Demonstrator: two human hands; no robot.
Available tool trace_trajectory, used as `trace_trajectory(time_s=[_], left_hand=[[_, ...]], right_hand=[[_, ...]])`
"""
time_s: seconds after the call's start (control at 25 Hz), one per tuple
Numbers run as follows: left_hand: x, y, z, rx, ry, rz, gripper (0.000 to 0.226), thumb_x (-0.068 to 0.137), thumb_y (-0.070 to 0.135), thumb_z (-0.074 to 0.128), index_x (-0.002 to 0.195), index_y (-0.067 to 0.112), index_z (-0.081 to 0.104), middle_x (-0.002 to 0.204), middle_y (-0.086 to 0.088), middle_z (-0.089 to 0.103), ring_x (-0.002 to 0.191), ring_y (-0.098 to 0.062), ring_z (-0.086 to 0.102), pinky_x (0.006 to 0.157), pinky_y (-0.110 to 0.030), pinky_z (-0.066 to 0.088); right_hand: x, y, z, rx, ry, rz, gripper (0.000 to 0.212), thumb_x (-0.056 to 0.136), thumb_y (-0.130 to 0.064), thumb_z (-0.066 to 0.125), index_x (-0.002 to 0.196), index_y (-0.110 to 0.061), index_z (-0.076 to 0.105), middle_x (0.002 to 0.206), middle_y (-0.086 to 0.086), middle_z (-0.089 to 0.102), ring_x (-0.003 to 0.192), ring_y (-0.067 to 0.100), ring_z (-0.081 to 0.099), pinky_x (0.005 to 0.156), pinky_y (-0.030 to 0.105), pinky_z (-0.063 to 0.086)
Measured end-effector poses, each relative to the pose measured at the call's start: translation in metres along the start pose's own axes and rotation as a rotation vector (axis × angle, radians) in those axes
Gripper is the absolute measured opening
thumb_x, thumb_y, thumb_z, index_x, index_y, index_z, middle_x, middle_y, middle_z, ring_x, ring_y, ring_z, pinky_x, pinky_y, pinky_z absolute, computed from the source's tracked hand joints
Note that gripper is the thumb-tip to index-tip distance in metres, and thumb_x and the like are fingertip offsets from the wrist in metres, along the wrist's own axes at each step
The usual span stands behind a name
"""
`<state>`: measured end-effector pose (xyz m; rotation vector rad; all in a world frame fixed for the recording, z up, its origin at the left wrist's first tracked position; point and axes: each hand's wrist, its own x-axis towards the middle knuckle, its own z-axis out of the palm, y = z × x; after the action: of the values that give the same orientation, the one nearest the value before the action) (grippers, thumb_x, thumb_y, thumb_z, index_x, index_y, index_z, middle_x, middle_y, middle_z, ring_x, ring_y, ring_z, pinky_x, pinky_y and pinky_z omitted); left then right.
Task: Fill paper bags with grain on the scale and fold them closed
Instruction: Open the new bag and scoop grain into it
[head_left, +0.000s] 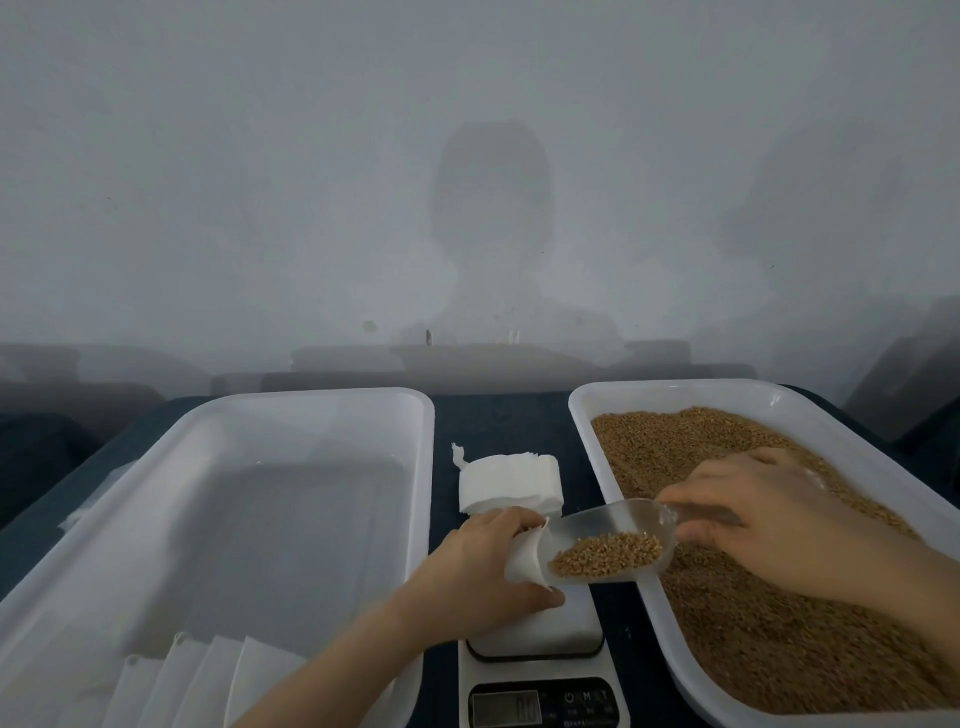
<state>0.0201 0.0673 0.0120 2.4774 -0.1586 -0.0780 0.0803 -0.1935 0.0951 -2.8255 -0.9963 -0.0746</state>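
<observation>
Your left hand (483, 566) grips the paper bag (522, 561) open on the scale (540, 636); your right hand (769, 519) pinches the clear scoop (613, 525) at its mouth. Tip off-centre and grain (608, 555) may spill past that narrow opening. The tray (581, 426) under your right hand holds grain; the second tray (423, 493) by your left wrist, flat bags (197, 680)

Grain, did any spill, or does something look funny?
Nothing stands out: grain lies in its tray and the scoop, which the right hand holds at the bag the left hand grips on the scale.
</observation>
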Motion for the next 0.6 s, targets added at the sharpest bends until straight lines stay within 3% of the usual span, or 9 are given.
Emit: trace_trajectory(time_s=[0.36, 0.6], left_hand=[[-0.002, 0.002, 0.001, 0.020, -0.029, -0.023, 0.079, 0.071, 0.066, 0.066, 0.136, 0.039, 0.032, 0.135, 0.018, 0.039, 0.118, -0.007, 0.041, 0.103, -0.032, 0.039], [0.001, 0.012, -0.003, 0.030, -0.056, 0.004, 0.060, 0.073, 0.064, 0.065, 0.123, 0.037, 0.046, 0.116, 0.016, 0.052, 0.104, -0.008, 0.051, 0.097, -0.036, 0.044]], right_hand=[[0.003, -0.011, -0.006, -0.102, 0.022, 0.001, 0.032, 0.088, -0.060, 0.038, 0.116, -0.052, 0.051, 0.091, -0.031, 0.052, 0.097, -0.009, 0.042, 0.106, 0.029, 0.019], [0.005, -0.018, -0.017, -0.155, 0.035, -0.039, 0.032, 0.089, -0.059, 0.040, 0.111, -0.043, 0.058, 0.086, -0.026, 0.051, 0.089, -0.009, 0.039, 0.100, 0.026, 0.013]])
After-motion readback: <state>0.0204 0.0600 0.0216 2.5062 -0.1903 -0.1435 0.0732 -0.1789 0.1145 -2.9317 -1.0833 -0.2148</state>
